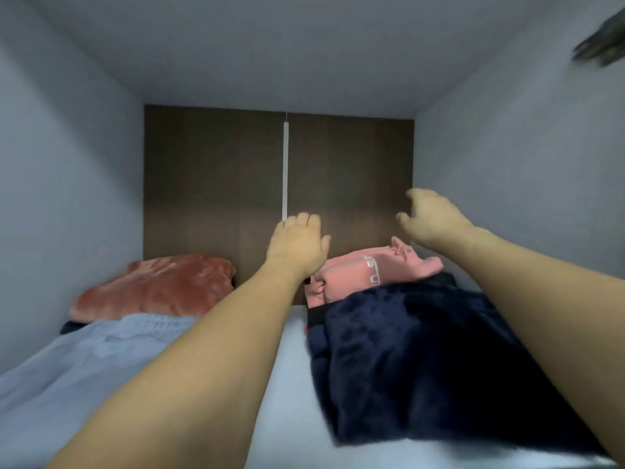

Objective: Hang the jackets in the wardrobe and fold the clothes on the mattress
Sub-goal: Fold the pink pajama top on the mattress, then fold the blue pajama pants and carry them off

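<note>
Both hands reach forward into a wardrobe compartment and hold nothing; the left hand [297,245] hangs in the air with its fingers loosely bent downward, above the near edge of a pink garment [368,269]; the right hand [431,218] is raised higher, fingers spread and slightly curved, above and just behind the same garment; neither hand plainly touches any cloth. The pink garment lies crumpled toward the back on the right, with a white printed band across it; a dark navy fleece [422,360] lies in front of it, spreading toward the camera and overlapping its lower edge; a black strip [316,314] shows at the fleece's left edge. On the left, a rust-coloured velvety piece [155,286] rests at the back near the brown back panel [216,177]; a light grey garment [77,363] with a gathered waistband lies in front of it. A bare strip of white shelf [291,384] runs between the two piles. A dark blurred shape [602,45] shows at the upper right corner; what it is cannot be told.
</note>
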